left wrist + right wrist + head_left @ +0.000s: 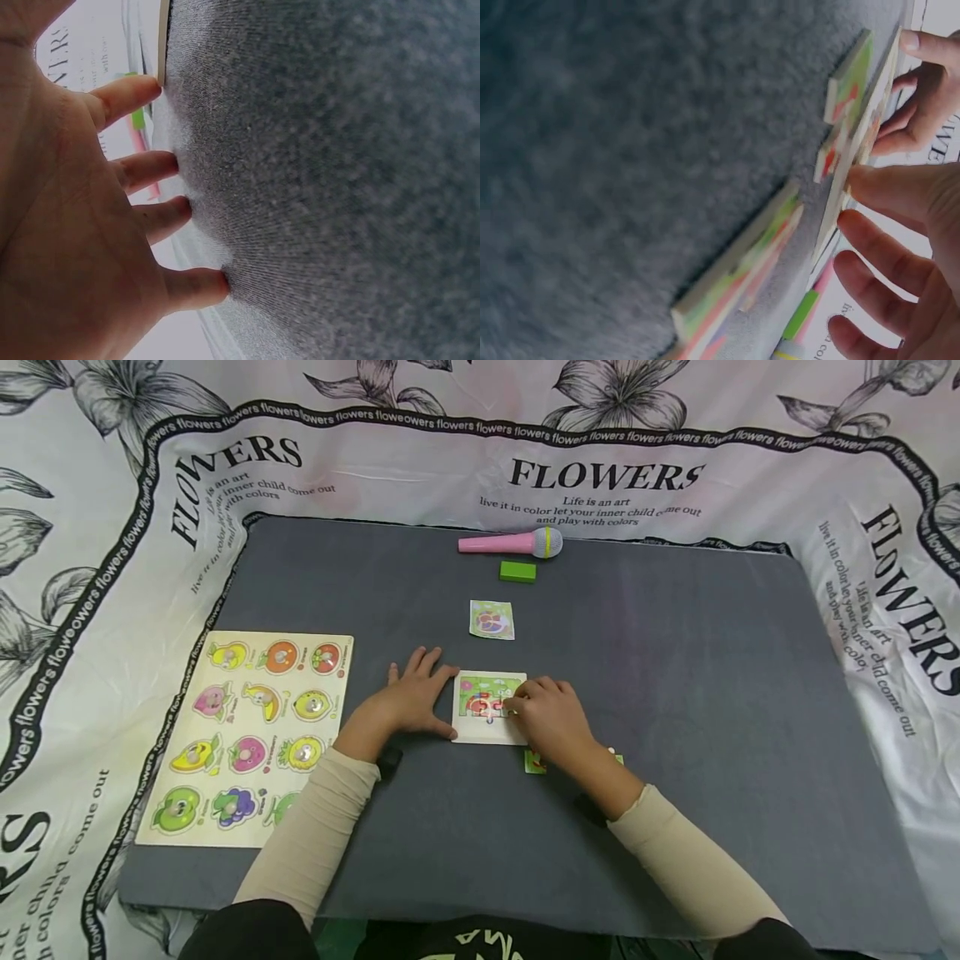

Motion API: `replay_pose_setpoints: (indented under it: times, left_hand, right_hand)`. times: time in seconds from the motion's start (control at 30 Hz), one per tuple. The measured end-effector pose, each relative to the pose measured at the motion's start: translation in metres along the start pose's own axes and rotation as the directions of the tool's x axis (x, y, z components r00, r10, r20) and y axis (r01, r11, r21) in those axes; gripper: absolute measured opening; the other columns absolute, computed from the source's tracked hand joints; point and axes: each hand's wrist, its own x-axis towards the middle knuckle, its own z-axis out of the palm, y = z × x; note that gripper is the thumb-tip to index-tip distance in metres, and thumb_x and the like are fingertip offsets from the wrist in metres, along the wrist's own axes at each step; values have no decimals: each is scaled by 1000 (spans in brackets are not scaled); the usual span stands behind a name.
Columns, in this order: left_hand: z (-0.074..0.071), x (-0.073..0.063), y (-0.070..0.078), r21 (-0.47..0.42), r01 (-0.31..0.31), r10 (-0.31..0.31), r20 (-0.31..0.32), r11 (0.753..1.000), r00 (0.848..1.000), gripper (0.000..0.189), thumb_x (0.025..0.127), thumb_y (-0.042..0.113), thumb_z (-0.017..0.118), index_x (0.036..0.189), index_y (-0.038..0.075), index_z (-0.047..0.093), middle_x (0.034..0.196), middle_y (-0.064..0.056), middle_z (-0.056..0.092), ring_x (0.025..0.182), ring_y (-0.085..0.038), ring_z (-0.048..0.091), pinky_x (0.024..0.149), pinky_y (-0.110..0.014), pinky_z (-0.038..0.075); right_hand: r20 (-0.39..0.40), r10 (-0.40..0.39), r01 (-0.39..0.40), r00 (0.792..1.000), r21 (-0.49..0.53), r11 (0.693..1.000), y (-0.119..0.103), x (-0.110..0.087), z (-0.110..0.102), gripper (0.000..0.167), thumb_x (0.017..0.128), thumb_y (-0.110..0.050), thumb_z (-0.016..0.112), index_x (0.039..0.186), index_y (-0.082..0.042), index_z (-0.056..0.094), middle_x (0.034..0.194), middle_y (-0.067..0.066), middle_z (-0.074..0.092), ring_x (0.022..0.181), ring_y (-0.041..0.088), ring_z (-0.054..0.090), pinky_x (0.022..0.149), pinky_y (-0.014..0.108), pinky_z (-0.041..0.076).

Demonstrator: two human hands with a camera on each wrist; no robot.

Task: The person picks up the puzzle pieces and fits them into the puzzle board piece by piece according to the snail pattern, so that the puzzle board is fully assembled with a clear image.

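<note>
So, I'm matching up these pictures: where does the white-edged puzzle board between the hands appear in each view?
Head: near the centre, the puzzle board lies between the left hand and right hand.
Left wrist: only the board's pale edge shows, at the top, left of centre.
Right wrist: nearly edge-on, a slanting strip toward the upper right.
Shared landmark: the green block.

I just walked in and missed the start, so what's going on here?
Someone is working on a small square picture puzzle with a pale border. Their left hand is spread on the dark grey tabletop, touching the puzzle's left edge. Their right hand has its fingertips at the right side; whether they pinch a piece is unclear. Loose green-and-red picture pieces lie near that hand, not yet in the puzzle.
</note>
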Motion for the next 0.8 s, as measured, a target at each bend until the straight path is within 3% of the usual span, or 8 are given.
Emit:
replay_pose_setpoints:
  times: [0.2,0.33,0.6,0.8]
  left_hand:
    - [6,1,1,-10,4,-4,10,1000,1000,100,70,50,83,151,18,33,162,-17,7,149,-39,-1,108,-72,11]
    - [7,3,0,-16,1,-1,20,1000,1000,101,71,50,83,152,18,32,162,-17,6,149,-38,-2,109,-72,10]
    - [-4,3,-3,-34,15,-15,6,999,1000,102,71,48,84,152,19,30,162,-16,3,149,-37,-6,110,-71,5]
    - [-1,4,-2,-21,9,-8,32,1000,999,102,71,51,83,152,19,30,162,-16,3,149,-38,-6,109,-71,6]
  right_hand:
    - [63,-28,26,998,35,999,2,-5,-3,15,88,-16,71,101,-20,78,97,3,70,97,25,63,82,44,49]
    - [137,-22,6,990,120,993,7,-9,-15,22,86,-21,73,108,-16,75,104,3,71,99,26,63,85,46,49]
    - [247,-24,-28,969,207,978,19,-27,-34,26,79,-26,82,100,-14,74,98,0,71,87,22,64,75,42,51]
    - [246,-75,14,966,240,971,16,-49,-29,29,73,-29,86,96,-16,74,88,-4,67,74,13,58,64,34,48]
